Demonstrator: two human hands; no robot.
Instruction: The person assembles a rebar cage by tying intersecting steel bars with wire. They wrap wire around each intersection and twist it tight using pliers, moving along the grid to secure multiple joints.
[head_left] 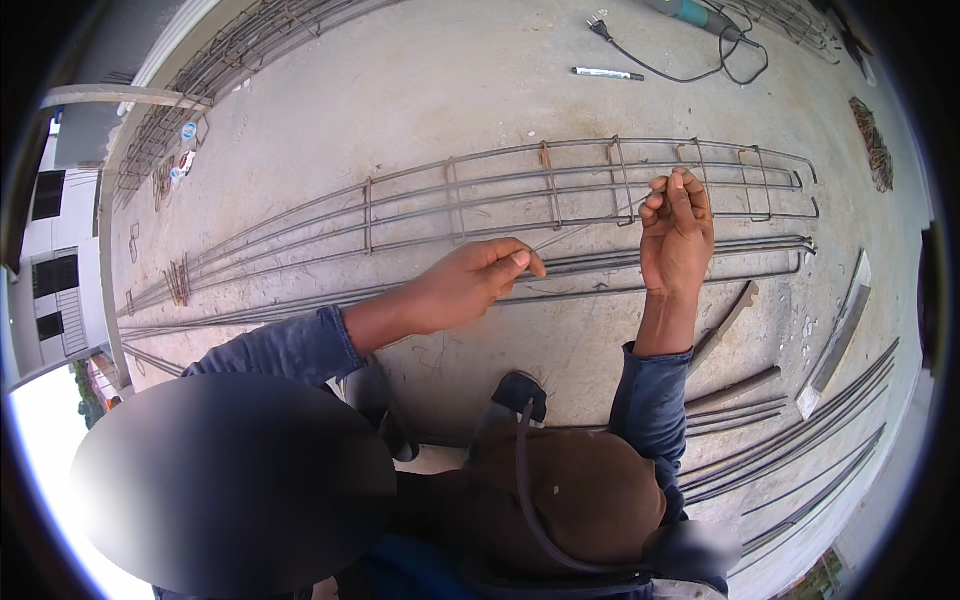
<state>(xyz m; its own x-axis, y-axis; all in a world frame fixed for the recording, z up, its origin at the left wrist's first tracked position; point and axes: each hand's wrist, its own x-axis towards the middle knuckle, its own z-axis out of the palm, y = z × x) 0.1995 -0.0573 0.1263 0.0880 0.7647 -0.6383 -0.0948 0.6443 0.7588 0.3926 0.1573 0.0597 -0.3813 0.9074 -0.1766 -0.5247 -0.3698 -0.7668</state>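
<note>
My left hand (480, 282) is closed in a pinch over the steel bars, with a thin tie wire (575, 237) reaching from its fingertips toward the right. To its right, my right hand (678, 235) is raised with thumb and fingers pinched together, at the other end of that wire. Beneath and beyond both hands lies a long rebar cage (455, 210) on the concrete floor. Square stirrups (550, 187) cross its lengthwise bars, more closely spaced toward the right end. My right hand hides part of the cage near a stirrup. More straight bars (590, 265) run along its near side.
At the far right lie a teal grinder (690, 12) with a black cord and a marker pen (608, 74). A bundle of tie wire (872, 145), a board (836, 335) and loose rods (800, 440) lie rightward. Other cages (240, 45) line the far left. A blurred oval covers the lower left.
</note>
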